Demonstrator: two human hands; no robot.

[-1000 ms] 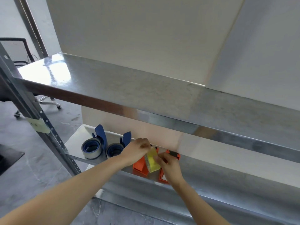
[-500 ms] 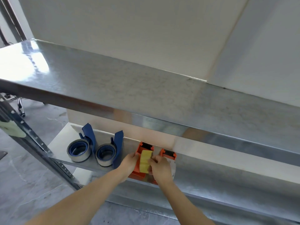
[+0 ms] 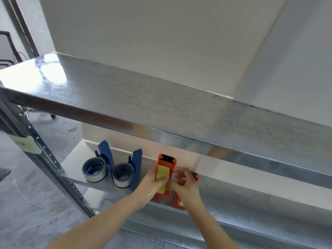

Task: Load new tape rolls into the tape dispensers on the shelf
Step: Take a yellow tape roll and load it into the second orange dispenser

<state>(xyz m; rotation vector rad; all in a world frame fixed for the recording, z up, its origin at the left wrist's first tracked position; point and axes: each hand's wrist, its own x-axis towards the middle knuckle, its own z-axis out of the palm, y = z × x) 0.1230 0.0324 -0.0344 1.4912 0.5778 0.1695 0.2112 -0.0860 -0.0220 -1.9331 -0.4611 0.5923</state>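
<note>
Both bare forearms reach up from the lower edge of view, converging at centre. Left hand (image 3: 150, 186) — palm side turned rightward, fingers curled closed in a grip, thumb on top. Right hand (image 3: 185, 184) just beside it, touching at the fingertips — fingers (image 3: 179, 174) partly spread, loosely bent, wrist straight.

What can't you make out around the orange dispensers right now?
All in the head view:
- Second orange plastic tape dispenser: mostly hidden behind the right hand; whether it holds a roll is unknown.
- Yellow tape roll in the first orange plastic tape dispenser: lower part covered by the left hand; seating unclear.
- Right hand's fingertips: motion-blurred, grip unclear.
</note>
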